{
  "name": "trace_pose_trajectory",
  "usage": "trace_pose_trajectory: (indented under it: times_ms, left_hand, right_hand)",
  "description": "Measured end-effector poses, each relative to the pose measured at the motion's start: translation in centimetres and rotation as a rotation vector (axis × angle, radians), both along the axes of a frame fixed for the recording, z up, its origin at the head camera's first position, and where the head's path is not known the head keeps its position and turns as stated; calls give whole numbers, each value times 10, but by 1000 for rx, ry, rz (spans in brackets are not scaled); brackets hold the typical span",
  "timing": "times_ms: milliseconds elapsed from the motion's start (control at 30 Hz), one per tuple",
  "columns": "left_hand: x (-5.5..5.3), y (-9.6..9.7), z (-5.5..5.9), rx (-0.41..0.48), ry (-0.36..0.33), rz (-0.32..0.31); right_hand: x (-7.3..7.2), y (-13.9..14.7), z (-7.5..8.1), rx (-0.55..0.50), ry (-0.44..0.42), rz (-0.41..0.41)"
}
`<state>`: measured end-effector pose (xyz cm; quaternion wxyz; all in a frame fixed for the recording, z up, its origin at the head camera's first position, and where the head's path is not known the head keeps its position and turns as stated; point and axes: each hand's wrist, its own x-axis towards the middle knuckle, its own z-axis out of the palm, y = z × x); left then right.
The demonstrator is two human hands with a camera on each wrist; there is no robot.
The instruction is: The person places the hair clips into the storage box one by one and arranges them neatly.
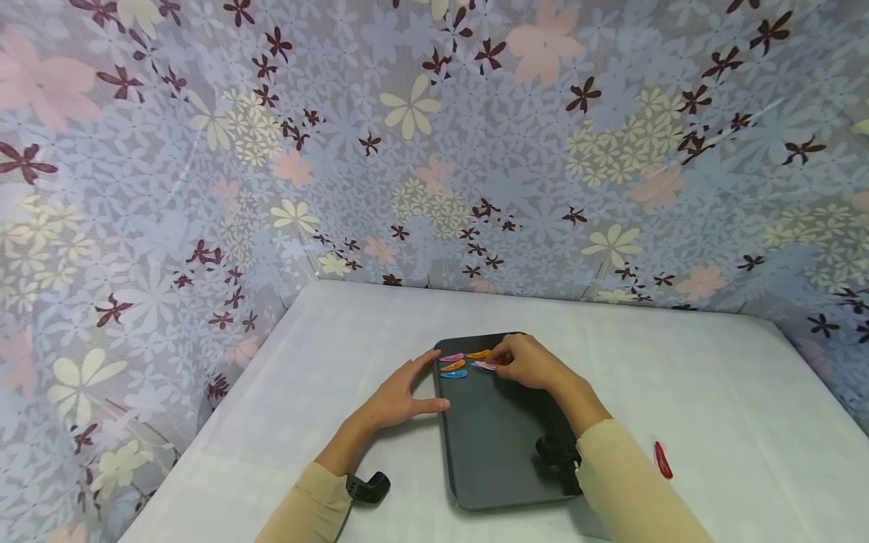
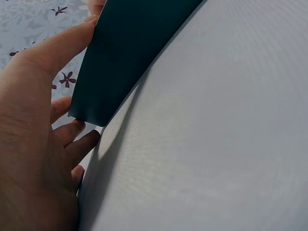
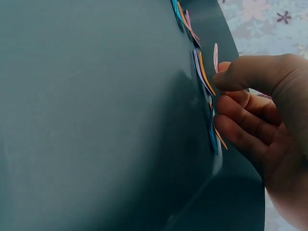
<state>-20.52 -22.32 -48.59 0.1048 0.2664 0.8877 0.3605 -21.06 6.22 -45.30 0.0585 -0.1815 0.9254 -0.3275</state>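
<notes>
A dark grey tray (image 1: 498, 452) lies on the white table. My left hand (image 1: 397, 396) is spread at its left side, with thumb and fingertips at the rim. Over the far part of the tray, my right hand (image 1: 529, 362) pinches a pale pink hair clip (image 3: 215, 57) between thumb and index finger. Beside those fingers lie a lilac hair clip (image 3: 197, 67) and an orange hair clip (image 3: 206, 76). At the tray's far left, a pink clip (image 1: 452, 357), an orange clip (image 1: 452, 365) and a blue clip (image 1: 453, 374) form a column. More clips lie partly behind the right hand's fingers.
To the right of the tray a red hair clip (image 1: 662, 460) lies on the white tabletop (image 1: 720, 400). Flowered wall covering (image 1: 434, 151) rises behind the table. A black wrist camera (image 1: 558, 451) on the right arm overlaps the tray's right side.
</notes>
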Motion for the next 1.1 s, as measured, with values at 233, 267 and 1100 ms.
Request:
trace_pose_trajectory:
  times_ms: [233,267,1100]
  left_hand:
    - [1,-1,-2,7,0,-2]
    - [1,-1,-2,9,-1,-3]
    - [0,0,1,-7,-5,2]
  right_hand:
    - [1,-7,-2,69,26,2]
    - [1,-8,-2,77,29,4]
    - [5,-13,-9,149,106,-13]
